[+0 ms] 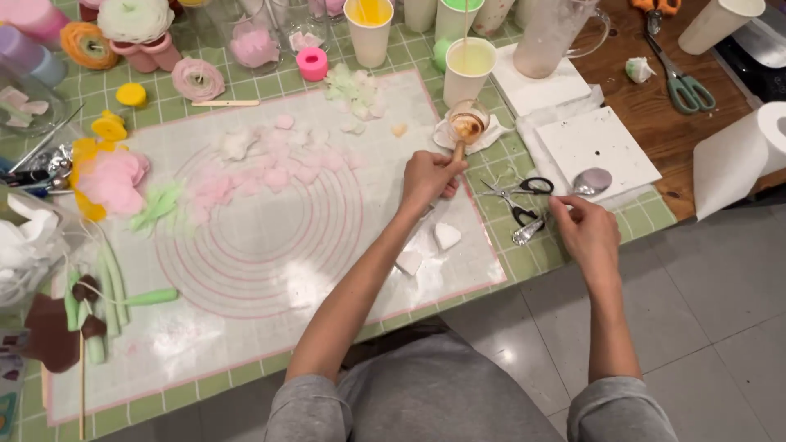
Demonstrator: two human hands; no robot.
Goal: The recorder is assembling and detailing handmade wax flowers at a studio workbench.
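Head view: risk — the small glass cup [467, 123] at 12 o'clock of the left hand [427, 178] may tip if the wooden stick [458, 152] levers against its rim, spilling brown liquid onto the white mat [270, 270]. Left hand is closed around the stick. Right hand [585, 233] pinches the metal spoon [573, 196] handle, beside the black scissors [520, 196].
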